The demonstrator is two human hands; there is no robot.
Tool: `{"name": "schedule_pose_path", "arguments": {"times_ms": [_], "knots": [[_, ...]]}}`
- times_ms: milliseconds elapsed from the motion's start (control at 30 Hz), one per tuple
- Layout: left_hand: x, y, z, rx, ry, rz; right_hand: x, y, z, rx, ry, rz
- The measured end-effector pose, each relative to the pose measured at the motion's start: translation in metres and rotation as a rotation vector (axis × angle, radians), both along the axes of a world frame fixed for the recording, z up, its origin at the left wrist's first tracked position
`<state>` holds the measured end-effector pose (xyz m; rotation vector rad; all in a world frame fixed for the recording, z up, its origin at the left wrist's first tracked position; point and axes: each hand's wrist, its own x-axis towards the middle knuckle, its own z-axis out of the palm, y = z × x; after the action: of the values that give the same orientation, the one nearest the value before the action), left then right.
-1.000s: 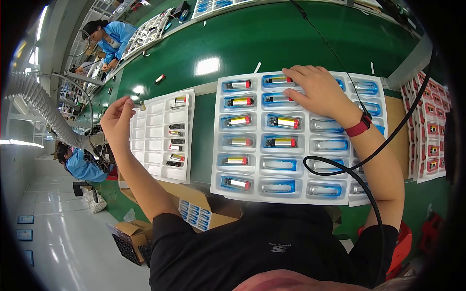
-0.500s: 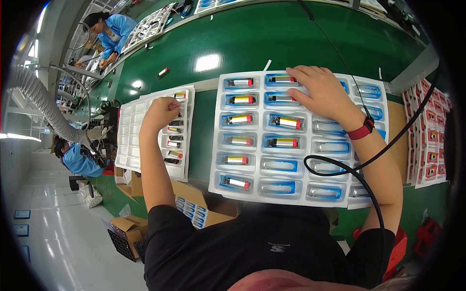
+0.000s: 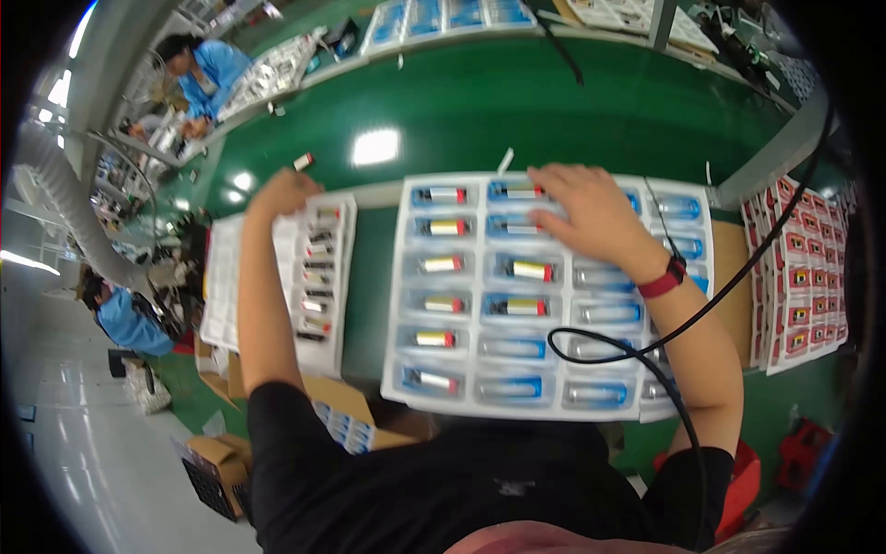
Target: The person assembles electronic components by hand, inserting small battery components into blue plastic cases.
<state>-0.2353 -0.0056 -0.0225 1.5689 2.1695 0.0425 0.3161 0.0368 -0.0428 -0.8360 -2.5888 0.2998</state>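
Note:
My right hand point(image 3: 591, 212) lies on the far part of a white moulded tray point(image 3: 480, 294), its fingers spread over a pocket in the second column. In the tray's blue-and-clear casings sit small battery-like pieces point(image 3: 441, 264) with yellow-silver bodies and red ends; several casings point(image 3: 513, 348) hold no such piece. To the left, my left hand point(image 3: 286, 192) hovers at the far edge of a second white tray point(image 3: 221, 282), fingers bent but smeared. A column of similar pieces point(image 3: 315, 277) fills that tray's right side. One loose piece point(image 3: 304, 162) lies on the bench just beyond my left hand.
A black cable point(image 3: 637, 351) loops over the big tray and my right arm. Stacked trays with red parts point(image 3: 798, 268) stand at the right. A metal post point(image 3: 775, 148) rises behind them. Cardboard boxes point(image 3: 351, 406) sit below. Co-workers in blue point(image 3: 217, 74) are at the left.
My left hand has moved away from the column of pieces toward the far edge of the left tray. My right hand stays on the big tray. The whole view has shifted.

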Motion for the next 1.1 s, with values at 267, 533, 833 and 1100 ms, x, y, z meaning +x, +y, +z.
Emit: {"name": "schedule_pose_path", "arguments": {"times_ms": [267,533,833,1100], "knots": [[-0.068,0.088,-0.099,0.167,0.455,0.163,-0.002,0.010,0.004,0.009,0.000,-0.013],[-0.009,0.087,-0.092,0.328,0.348,0.191,0.013,-0.004,-0.001,0.054,0.068,-0.022],[0.276,0.038,0.042,0.719,-0.414,-0.470,0.011,0.005,0.004,-0.240,0.549,-0.020],[0.373,-0.009,0.062,0.788,-0.602,-0.590,0.041,-0.011,0.060,-1.023,0.903,0.083]]}}
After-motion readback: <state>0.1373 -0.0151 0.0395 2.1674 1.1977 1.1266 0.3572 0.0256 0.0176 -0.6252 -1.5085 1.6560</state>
